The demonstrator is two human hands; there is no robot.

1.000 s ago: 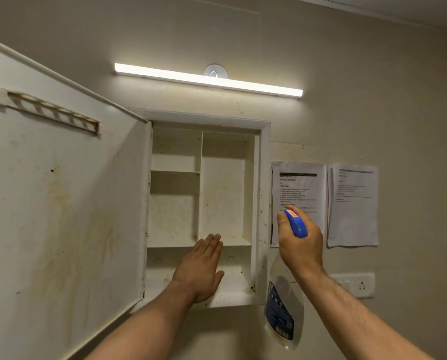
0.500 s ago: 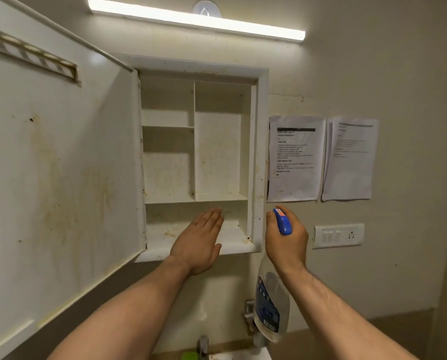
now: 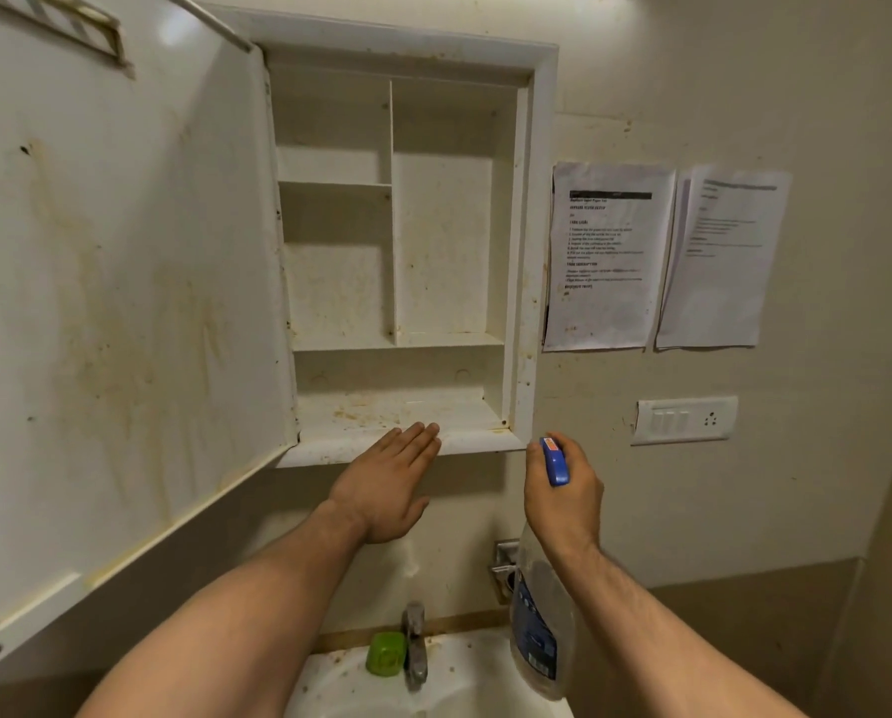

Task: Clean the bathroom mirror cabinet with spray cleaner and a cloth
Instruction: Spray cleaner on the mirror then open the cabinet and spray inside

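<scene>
warm dim light from above, glare on cabinet door (image 3: pixel 122 282), wide-angle bending at edges, printed sheets (image 3: pixel 607 253) soft.

Both forearms bare, reaching up and forward. Left hand (image 3: pixel 388 484) flat, fingers straight and together, palm facing right, holding nothing. Right hand (image 3: pixel 563 502) fisted around the spray bottle (image 3: pixel 540 640) neck, back of hand to camera, bottle hanging below the wrist.

2 hands (image 3: pixel 388 484), 1 spray bottle (image 3: pixel 540 629), 1 cabinet (image 3: pixel 542 199), 2 paper sheets (image 3: pixel 607 256), 1 tap (image 3: pixel 415 645)
</scene>
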